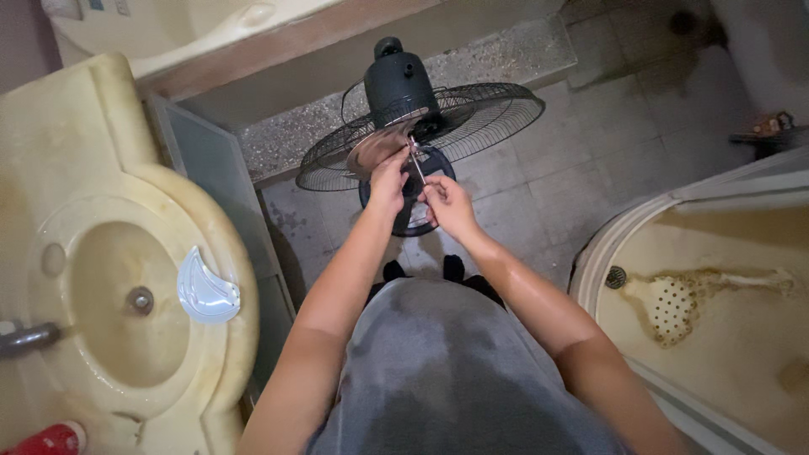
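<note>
Nearest, a grey shirt (455,371), damp in patches, both arms stretched out over the tiled floor (607,143). Left, a yellowed sink (126,286) with a clear soap dish (205,291) on its rim; right, a stained shower tray (716,312). Farther on, left hand (388,181) steadying a blurred blade (375,147), fingers curled on its edge. Right hand (448,206) with fingers pinched together on a thin metal shaft (417,160) at the hub. Beyond, black fan (404,93) standing on the floor, front grille off. Seemingly mid-way through working the blade at the shaft; calls for a firm, steady grip.
</note>
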### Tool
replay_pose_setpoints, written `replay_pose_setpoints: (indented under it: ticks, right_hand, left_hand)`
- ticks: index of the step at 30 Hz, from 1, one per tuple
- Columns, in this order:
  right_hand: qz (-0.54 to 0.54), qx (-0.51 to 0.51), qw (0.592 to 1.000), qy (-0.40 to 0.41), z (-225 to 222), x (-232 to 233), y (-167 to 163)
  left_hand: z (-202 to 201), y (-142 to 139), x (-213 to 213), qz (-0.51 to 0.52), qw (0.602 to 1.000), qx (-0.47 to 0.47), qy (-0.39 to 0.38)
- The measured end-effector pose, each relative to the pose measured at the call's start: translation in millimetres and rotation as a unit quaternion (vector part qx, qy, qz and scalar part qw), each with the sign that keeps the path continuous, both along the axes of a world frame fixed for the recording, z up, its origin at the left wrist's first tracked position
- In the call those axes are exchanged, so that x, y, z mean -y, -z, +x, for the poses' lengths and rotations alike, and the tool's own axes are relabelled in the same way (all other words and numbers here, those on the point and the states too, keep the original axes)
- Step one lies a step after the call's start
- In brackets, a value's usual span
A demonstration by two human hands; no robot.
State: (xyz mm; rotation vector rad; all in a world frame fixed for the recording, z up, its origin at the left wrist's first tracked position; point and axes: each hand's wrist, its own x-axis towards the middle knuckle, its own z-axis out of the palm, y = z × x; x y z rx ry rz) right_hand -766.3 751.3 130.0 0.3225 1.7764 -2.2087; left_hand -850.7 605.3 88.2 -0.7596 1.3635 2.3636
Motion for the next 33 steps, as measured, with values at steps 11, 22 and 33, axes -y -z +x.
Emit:
replay_pose_setpoints:
  ticks: [11,22,33]
  right_hand:
    - [0.005,0.046,0.998,0.047,-4.0,-5.4,8.6]
    - [-0.020,0.035,0.994,0.103,-2.3,-8.9,24.1]
    - [-0.244,0.159,0.956,0.023,-8.8,-20.2,26.9]
  left_hand:
    - [3.2,-3.0,-8.4,-0.042,0.999,-0.017,0.014]
    - [6.6,2.5,-13.9,-0.078,0.992,-0.091,0.033]
    - [5.5,5.4,-19.1,-0.102,0.980,-0.169,0.038]
